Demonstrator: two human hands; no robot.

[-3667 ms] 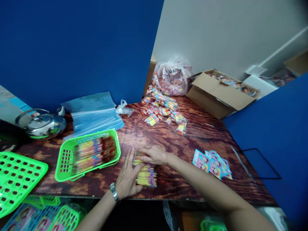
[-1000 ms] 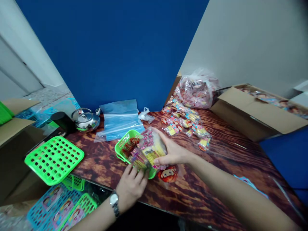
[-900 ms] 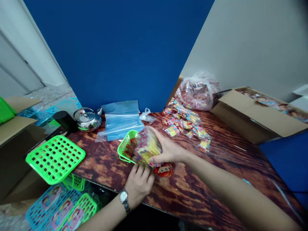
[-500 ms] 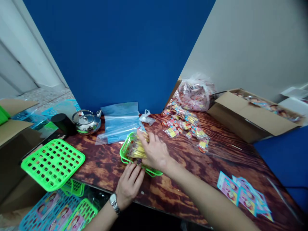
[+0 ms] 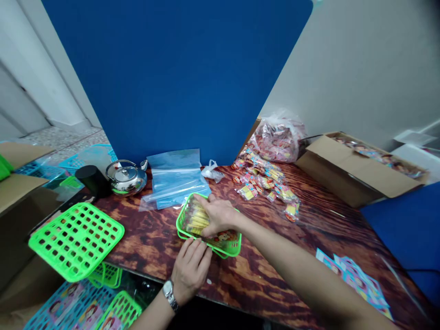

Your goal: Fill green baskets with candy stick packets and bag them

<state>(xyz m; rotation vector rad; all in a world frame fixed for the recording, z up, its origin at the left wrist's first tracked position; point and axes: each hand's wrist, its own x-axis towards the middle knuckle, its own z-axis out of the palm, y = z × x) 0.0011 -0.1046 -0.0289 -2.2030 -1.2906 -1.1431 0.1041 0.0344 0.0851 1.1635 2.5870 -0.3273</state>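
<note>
A green plastic basket (image 5: 234, 248) stands on the dark wood-patterned table, with yellow packets in clear wrap (image 5: 197, 219) in its left part and reddish printed packets in its right part. My right hand (image 5: 218, 214) reaches into the basket from the right, its thumb and fingers spread against the yellow packets. At the basket's near rim rests my left hand (image 5: 193, 264), fingers bent over the edge; a silver watch is on that wrist. Blue-looking clear bags (image 5: 177, 176) lie just behind the basket.
Loose wrapped packets (image 5: 263, 178) lie right of centre, before a full clear bag (image 5: 278, 137). An open carton (image 5: 350, 169) is at right, printed cards (image 5: 360, 279) front right. A kettle (image 5: 127, 178) and green lid (image 5: 77, 238) are at left, under a blue panel (image 5: 182, 78).
My right hand has drawn back a little, showing more of the basket's right part and the reddish packets. My left hand stays at the near rim. The view has shifted slightly.
</note>
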